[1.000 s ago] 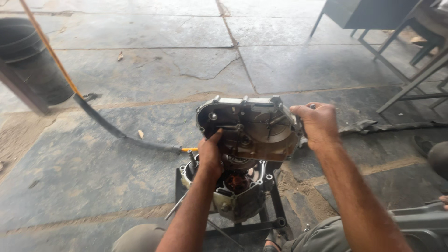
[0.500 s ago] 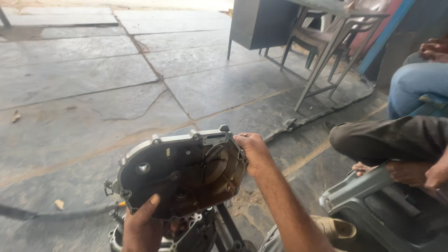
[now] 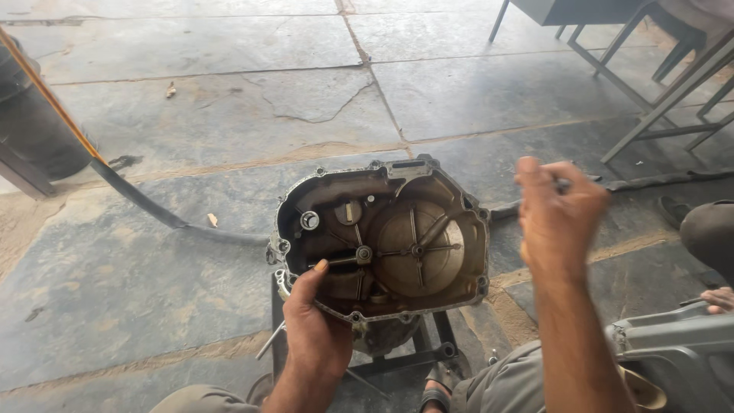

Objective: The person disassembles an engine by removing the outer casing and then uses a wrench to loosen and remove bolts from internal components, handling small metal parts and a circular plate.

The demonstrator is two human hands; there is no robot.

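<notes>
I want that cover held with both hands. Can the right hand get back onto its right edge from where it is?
Probably yes. The right hand is raised just right of the cover, with only open air between it and the cover's right edge. The left hand grips the lower left rim, leaving that side free.

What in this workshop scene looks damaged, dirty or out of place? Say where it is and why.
The stone floor has a jagged crack running across one slab above the engine cover. The cover's open inside is coated in brown grime. The left hand holds it by the lower edge, tilted up, while the right hand is off it.
</notes>
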